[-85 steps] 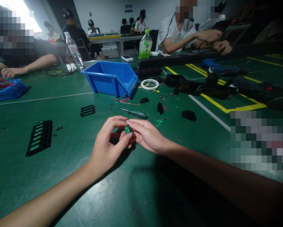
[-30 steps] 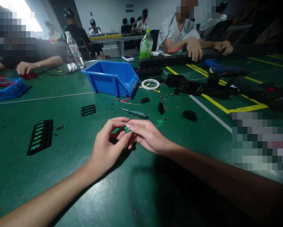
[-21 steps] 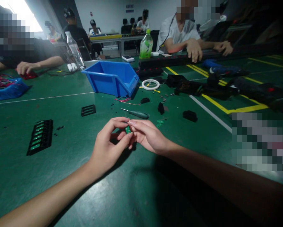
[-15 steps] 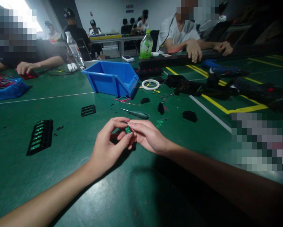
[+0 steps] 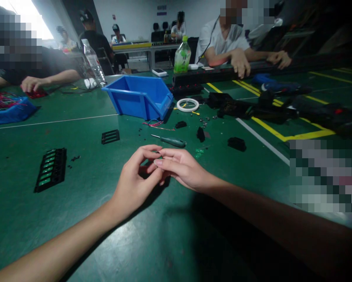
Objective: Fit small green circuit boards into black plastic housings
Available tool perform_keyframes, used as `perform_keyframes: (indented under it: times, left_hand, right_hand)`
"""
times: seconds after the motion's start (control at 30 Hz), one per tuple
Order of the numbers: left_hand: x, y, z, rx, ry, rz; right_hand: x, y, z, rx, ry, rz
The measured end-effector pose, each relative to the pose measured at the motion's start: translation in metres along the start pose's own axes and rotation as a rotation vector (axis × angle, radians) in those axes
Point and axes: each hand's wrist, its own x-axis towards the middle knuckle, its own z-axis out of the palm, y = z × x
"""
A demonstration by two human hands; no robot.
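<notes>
My left hand (image 5: 137, 172) and my right hand (image 5: 184, 169) meet over the green table. Between their fingertips is a small green circuit board (image 5: 161, 158), mostly covered by my right thumb. Both hands are closed on it. Just beyond the fingers lies a screwdriver (image 5: 172, 141) with a dark green handle. More small green boards (image 5: 199, 152) lie right behind my right hand. To the left is a black frame (image 5: 50, 169) with several green boards in its slots, and a slotted black piece (image 5: 110, 136) lies farther back.
A blue bin (image 5: 134, 100) stands ahead, with a white ring (image 5: 188, 105) beside it. Black parts (image 5: 236, 143) and tiny screws (image 5: 204, 122) lie to the right. Bottles (image 5: 182, 56) stand at the back. Co-workers' hands rest on the table's far side (image 5: 239, 62) and left (image 5: 33, 84).
My right thumb has moved left and down across the board, hiding most of its green face. My left hand is almost where it was.
</notes>
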Motion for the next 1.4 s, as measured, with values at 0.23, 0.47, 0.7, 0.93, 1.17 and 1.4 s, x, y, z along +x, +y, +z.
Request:
perform_keyframes:
  times: [0.23, 0.47, 0.7, 0.93, 1.17, 1.4]
  left_hand:
    - [-0.0008, -0.0003, -0.0007, 0.047, -0.004, 0.011]
    - [0.0003, 0.0017, -0.0012, 0.081, -0.004, 0.036]
    - [0.0006, 0.0003, -0.0021, 0.092, -0.008, 0.059]
    - [0.0003, -0.0009, -0.0006, 0.066, -0.013, 0.052]
    - [-0.0004, 0.0004, -0.0013, 0.058, -0.02, 0.046]
    - [-0.0012, 0.0035, -0.0014, 0.049, -0.046, 0.048]
  right_hand:
    - [-0.0003, -0.0022, 0.0009, -0.026, 0.009, 0.01]
    - [-0.0007, -0.0014, -0.0003, -0.046, 0.0, 0.011]
    - [-0.0008, -0.0006, -0.0018, -0.062, 0.001, 0.008]
    - [-0.001, -0.0014, -0.0011, -0.022, -0.001, 0.016]
    - [-0.0003, -0.0021, -0.0009, -0.008, -0.016, 0.016]
    - [0.0019, 0.0012, -0.0044, -0.017, -0.049, 0.011]
